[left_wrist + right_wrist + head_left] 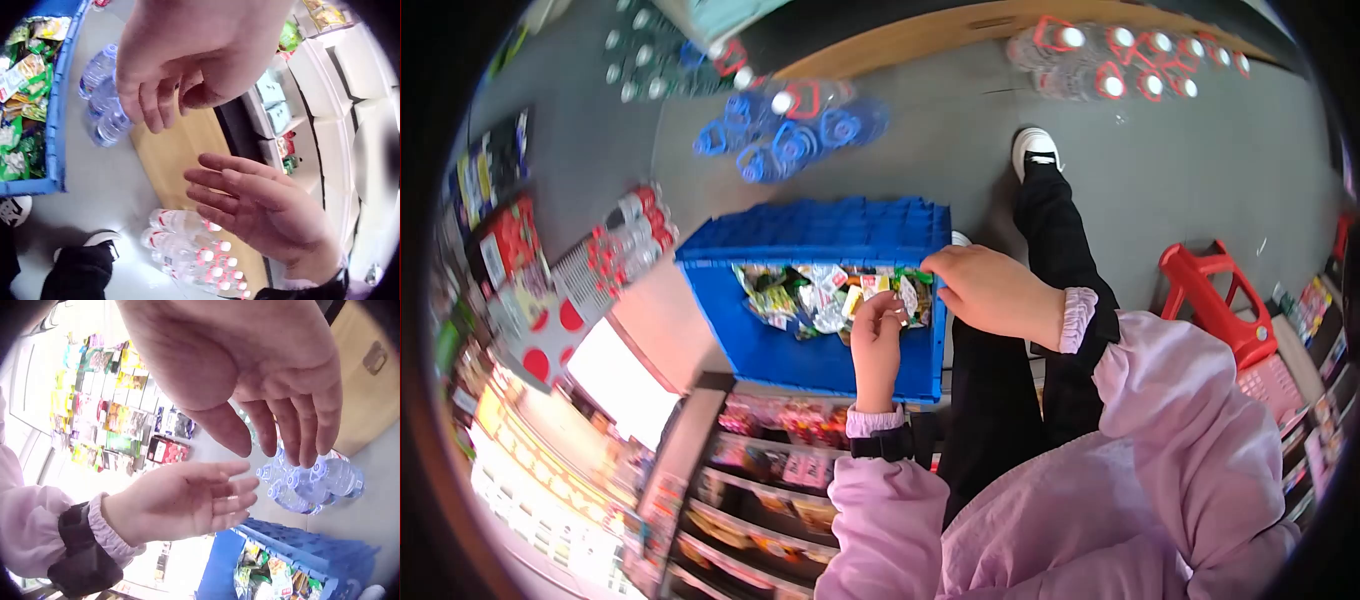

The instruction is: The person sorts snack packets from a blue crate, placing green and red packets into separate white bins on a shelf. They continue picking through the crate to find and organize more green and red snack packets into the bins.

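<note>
A blue plastic crate point(745, 340) stands on the floor, its flap raised along the far side. Inside lies a heap of small snack packets point(825, 305), green, white and yellow. My left hand point(876, 350) is held above the crate with loosely bent fingers and nothing in them. Near the crate's right rim hovers my right hand point(1000, 292), also holding nothing. In the left wrist view the right hand point(262, 212) has its fingers extended. The right wrist view shows the left hand point(181, 500) palm outward, fingers straight.
Blue-capped water bottles point(790, 145) stand beyond the crate. Red-capped bottles point(1110, 70) line a wooden base at the back right. A red plastic stool point(1225, 305) is on the right, shelves of packaged goods point(770, 490) at the lower left. A bottle pack point(635, 240) stands left.
</note>
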